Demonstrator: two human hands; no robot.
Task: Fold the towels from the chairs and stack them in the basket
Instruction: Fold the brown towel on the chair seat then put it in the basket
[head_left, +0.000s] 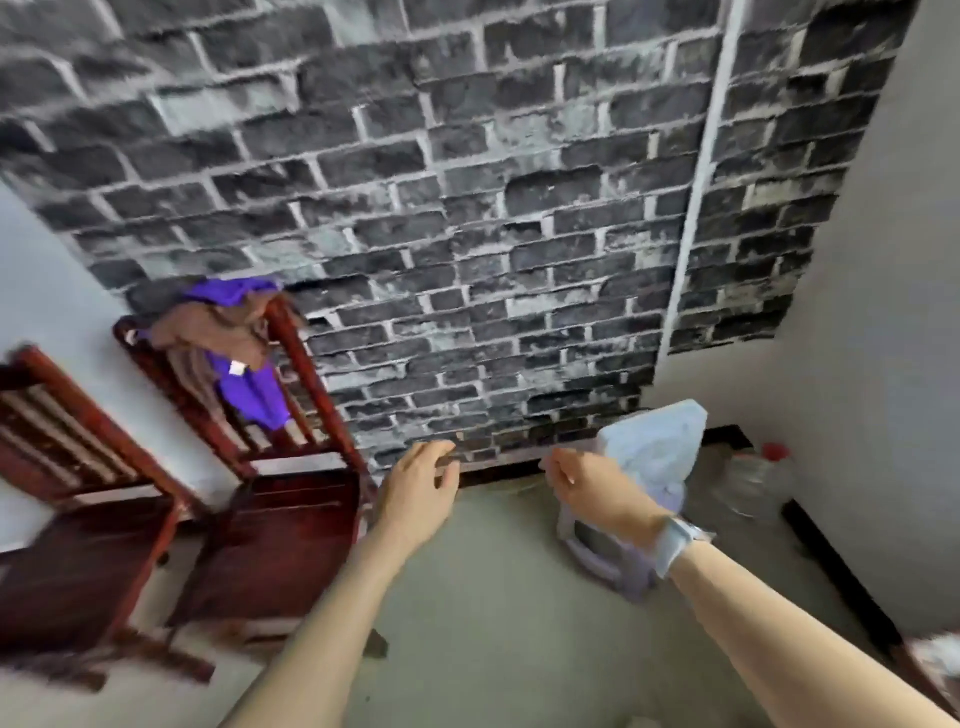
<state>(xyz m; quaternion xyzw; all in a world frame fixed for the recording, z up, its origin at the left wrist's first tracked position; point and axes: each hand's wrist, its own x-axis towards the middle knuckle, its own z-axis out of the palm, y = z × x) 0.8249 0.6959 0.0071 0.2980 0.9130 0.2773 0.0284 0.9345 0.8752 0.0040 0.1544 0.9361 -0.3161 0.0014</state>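
Left hand stretched forward, fingers loose, grasping nothing. Right hand curled, apparently pinching a pale blue towel held up above a lavender basket on the floor. Purple towel and brown towel draped over the back of the nearer wooden chair, left, against the brick wall.
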